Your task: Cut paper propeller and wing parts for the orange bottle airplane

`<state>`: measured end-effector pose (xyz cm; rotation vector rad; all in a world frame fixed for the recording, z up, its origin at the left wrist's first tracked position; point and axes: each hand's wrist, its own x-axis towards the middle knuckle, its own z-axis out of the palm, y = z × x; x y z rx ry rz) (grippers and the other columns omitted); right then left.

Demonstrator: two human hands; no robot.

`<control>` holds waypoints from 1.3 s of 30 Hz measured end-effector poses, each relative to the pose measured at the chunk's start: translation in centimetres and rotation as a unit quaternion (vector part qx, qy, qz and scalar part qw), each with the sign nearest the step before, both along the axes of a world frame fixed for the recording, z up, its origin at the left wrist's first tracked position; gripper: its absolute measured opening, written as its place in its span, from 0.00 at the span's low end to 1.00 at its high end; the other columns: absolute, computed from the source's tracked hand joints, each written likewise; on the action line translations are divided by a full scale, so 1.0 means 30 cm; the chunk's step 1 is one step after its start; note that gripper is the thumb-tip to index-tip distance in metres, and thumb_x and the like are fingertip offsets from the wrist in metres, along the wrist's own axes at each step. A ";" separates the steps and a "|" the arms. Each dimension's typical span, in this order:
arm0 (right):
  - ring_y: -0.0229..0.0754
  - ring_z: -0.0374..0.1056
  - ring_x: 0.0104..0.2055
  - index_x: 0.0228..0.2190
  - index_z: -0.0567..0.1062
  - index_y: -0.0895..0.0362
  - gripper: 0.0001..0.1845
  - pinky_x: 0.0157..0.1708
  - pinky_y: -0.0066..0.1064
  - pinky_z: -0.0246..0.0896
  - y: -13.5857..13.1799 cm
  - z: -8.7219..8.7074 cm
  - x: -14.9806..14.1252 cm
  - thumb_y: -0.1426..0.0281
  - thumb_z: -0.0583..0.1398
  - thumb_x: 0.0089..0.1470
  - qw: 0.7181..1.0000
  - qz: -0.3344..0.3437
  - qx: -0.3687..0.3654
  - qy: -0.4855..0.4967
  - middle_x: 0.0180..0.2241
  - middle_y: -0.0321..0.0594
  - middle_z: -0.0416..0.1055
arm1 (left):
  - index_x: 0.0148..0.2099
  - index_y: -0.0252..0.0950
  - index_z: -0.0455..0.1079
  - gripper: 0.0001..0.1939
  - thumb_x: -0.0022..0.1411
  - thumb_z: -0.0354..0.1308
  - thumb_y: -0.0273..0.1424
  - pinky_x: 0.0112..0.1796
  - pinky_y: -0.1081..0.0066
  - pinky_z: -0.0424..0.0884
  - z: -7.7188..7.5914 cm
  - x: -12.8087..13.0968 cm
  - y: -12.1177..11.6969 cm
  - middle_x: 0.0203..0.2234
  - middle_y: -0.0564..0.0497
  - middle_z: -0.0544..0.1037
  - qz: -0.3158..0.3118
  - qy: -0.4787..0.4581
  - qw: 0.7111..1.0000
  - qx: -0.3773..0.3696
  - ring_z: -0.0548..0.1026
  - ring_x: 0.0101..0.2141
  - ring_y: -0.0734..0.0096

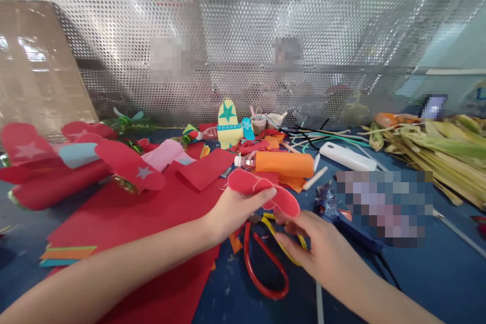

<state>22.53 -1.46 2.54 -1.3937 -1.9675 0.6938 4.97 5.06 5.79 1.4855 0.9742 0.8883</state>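
Note:
My left hand pinches a red cutout with rounded lobes, thumb on top of it. Close by, my right hand has its fingertips under the cutout's right end, and its thumb stands apart from them. Below both hands lies a pair of scissors with a red handle loop. A yellow handle loop shows partly behind my right fingers. Just beyond the cutout, a plastic bottle wrapped in orange lies on its side, white cap to the left.
Red sheets cover the table's left part. Red toy planes lie beyond them. A yellow plane-like piece stands at the back. To the right are a blue glue gun, a white handheld object and dried husks.

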 end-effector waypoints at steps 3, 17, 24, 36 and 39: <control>0.46 0.73 0.43 0.46 0.68 0.53 0.17 0.40 0.36 0.71 0.015 0.022 0.024 0.59 0.57 0.57 0.994 -0.034 -0.033 0.101 0.45 0.44 0.73 | 0.34 0.33 0.75 0.12 0.57 0.60 0.39 0.38 0.70 0.71 -0.013 0.013 -0.011 0.30 0.49 0.79 -0.037 0.018 0.999 -0.008 0.75 0.35 0.65; 0.44 0.73 0.41 0.38 0.72 0.56 0.10 0.39 0.34 0.70 0.116 0.060 0.126 0.66 0.58 0.53 0.974 -0.145 0.041 0.171 0.39 0.44 0.76 | 0.37 0.35 0.77 0.12 0.62 0.54 0.35 0.40 0.65 0.74 -0.064 0.025 0.001 0.31 0.45 0.81 -0.102 0.114 0.977 0.149 0.78 0.34 0.63; 0.41 0.70 0.35 0.32 0.68 0.55 0.07 0.33 0.31 0.67 0.150 0.070 0.168 0.64 0.58 0.52 0.959 -0.192 0.098 0.182 0.33 0.40 0.70 | 0.62 0.47 0.62 0.38 0.50 0.64 0.47 0.51 0.42 0.63 -0.063 -0.001 -0.065 0.59 0.37 0.64 -0.267 0.347 0.834 0.336 0.63 0.57 0.39; 0.46 0.70 0.37 0.31 0.70 0.54 0.08 0.42 0.38 0.65 0.121 0.046 0.151 0.63 0.59 0.53 0.978 -0.137 0.075 0.139 0.33 0.40 0.71 | 0.61 0.44 0.62 0.39 0.43 0.60 0.32 0.53 0.50 0.63 -0.039 -0.062 -0.117 0.55 0.42 0.65 -0.332 0.379 0.782 0.368 0.64 0.54 0.45; 0.46 0.71 0.37 0.31 0.70 0.54 0.07 0.40 0.37 0.66 0.103 0.047 0.133 0.63 0.57 0.54 0.988 -0.110 0.075 0.083 0.33 0.41 0.73 | 0.58 0.40 0.66 0.35 0.44 0.59 0.29 0.53 0.51 0.63 -0.044 -0.099 -0.120 0.52 0.42 0.68 -0.319 0.369 0.778 0.395 0.66 0.51 0.49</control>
